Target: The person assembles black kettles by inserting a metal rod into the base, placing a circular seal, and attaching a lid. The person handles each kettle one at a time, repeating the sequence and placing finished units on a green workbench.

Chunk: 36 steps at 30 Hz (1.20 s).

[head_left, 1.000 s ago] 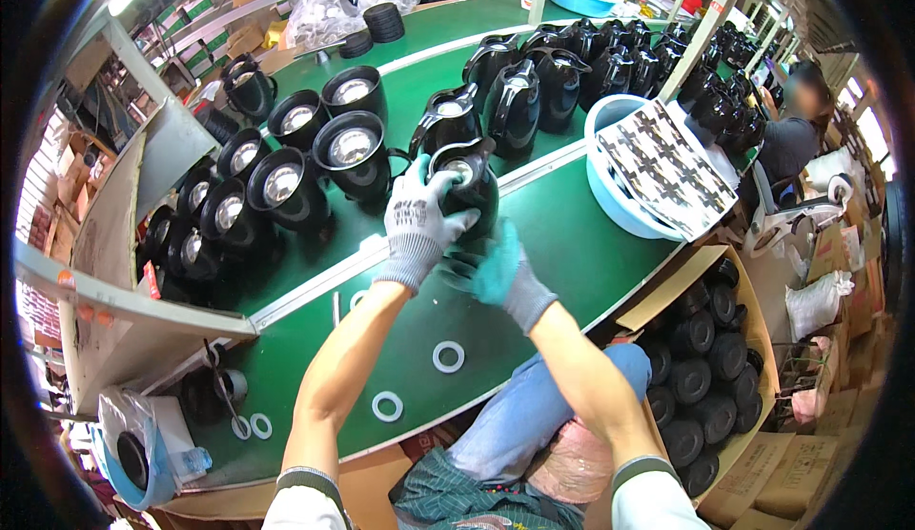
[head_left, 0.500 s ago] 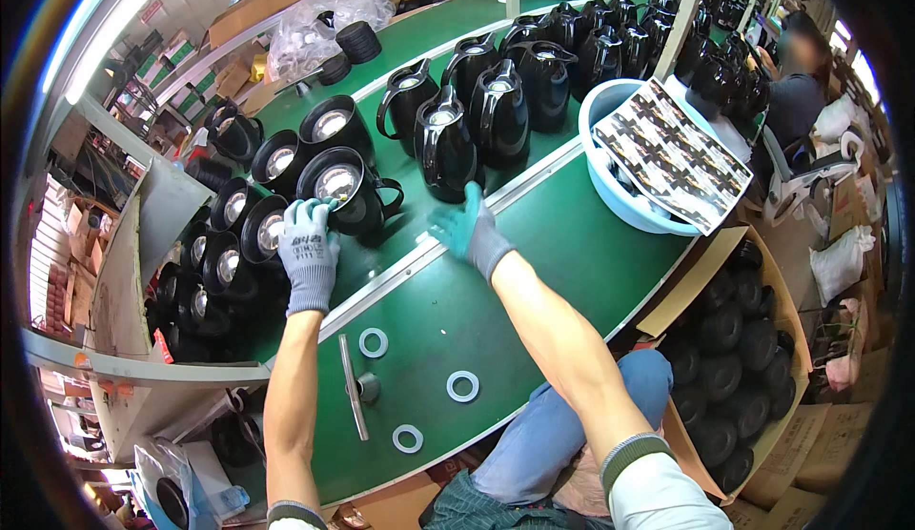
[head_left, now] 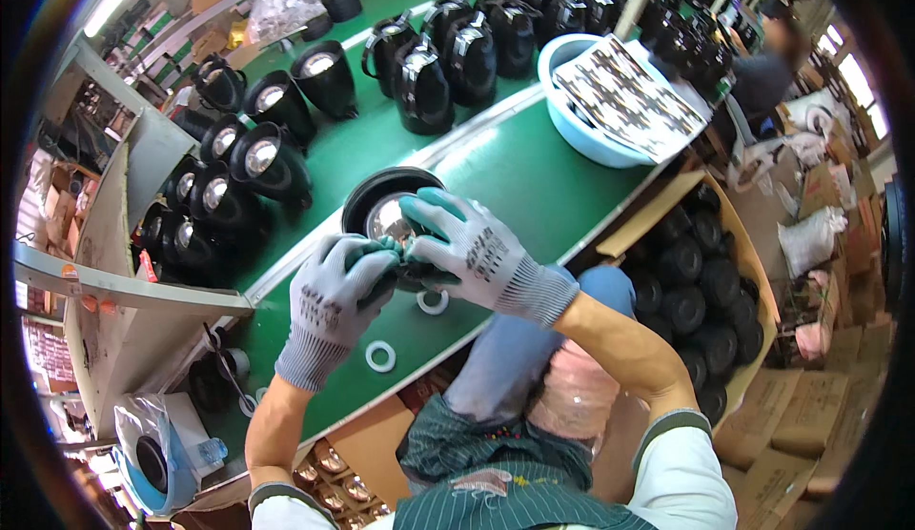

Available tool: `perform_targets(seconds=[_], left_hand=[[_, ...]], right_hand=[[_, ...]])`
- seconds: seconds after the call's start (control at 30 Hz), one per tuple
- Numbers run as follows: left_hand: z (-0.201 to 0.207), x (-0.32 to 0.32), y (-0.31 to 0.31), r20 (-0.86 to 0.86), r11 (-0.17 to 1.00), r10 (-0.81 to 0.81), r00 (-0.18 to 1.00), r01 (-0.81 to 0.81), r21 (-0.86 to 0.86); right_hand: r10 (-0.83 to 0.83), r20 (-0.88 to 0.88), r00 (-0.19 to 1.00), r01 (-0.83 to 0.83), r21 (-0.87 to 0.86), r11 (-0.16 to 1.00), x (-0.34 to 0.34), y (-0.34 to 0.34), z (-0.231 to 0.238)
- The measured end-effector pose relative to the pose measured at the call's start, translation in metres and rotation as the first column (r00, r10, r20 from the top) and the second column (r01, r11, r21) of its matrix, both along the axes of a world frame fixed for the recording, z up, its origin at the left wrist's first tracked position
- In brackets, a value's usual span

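A black jug body [head_left: 355,208] with a shiny silver inner liner [head_left: 389,217] is held close in front of me, its wide round opening tipped toward me. My left hand [head_left: 335,292], in a grey and green glove, has its fingers curled at the near rim. From the other side my right hand [head_left: 469,249], gloved alike, grips the rim with fingers reaching over the opening. The fingertips meet near the liner, and whether a small part is between them is hidden. Just below the hands, two pale ring gaskets [head_left: 380,344] [head_left: 433,309] lie on the green bench.
More open black jug bodies [head_left: 272,156] stand in a group at the left. Black lidded jugs [head_left: 422,91] line the back. A light-blue basin [head_left: 596,141] with a patterned sheet sits at the right, above a carton of black round parts [head_left: 688,303]. A co-worker [head_left: 762,77] is far right.
One black jug body has come from the left group to just in front of me. Both hands have closed on it; the right hand was open and apart before. The view has shifted.
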State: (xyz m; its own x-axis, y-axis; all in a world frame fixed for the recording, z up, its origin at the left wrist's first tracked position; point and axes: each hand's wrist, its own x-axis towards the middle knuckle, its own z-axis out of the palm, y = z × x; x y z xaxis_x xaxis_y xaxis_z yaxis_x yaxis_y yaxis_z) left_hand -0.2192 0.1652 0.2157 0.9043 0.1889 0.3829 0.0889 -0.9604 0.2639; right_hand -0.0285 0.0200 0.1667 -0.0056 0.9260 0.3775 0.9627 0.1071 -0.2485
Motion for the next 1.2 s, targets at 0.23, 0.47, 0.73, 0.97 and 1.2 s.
perform_targets(seconds=[0.23,0.47,0.73,0.97,1.2], left_hand=[[-0.109,-0.08,-0.038,-0.015,0.388,0.484,0.875,-0.23,-0.892],[-0.262,-0.109,-0.071,-0.324,0.724,-0.11,0.94,-0.148,-0.674],[-0.239,-0.073,-0.069,-0.332,0.722,-0.109,0.937,-0.156,-0.675],[-0.216,-0.061,-0.066,-0.334,0.698,-0.165,0.928,-0.13,-0.705],[-0.219,-0.069,-0.072,-0.334,0.619,-0.2,0.921,-0.145,-0.772]], right_hand=[[-0.095,-0.674,0.732,0.312,0.207,0.927,-0.051,-0.162,0.001],[-0.019,-0.826,0.563,0.361,0.225,0.905,-0.109,-0.223,-0.013],[-0.045,-0.991,0.125,0.362,0.003,0.932,-0.033,-0.276,-0.027],[-0.874,0.405,0.268,0.766,-0.64,-0.062,0.135,-0.33,-0.199],[-0.842,0.498,0.207,0.791,-0.592,-0.155,0.141,-0.327,-0.226]])
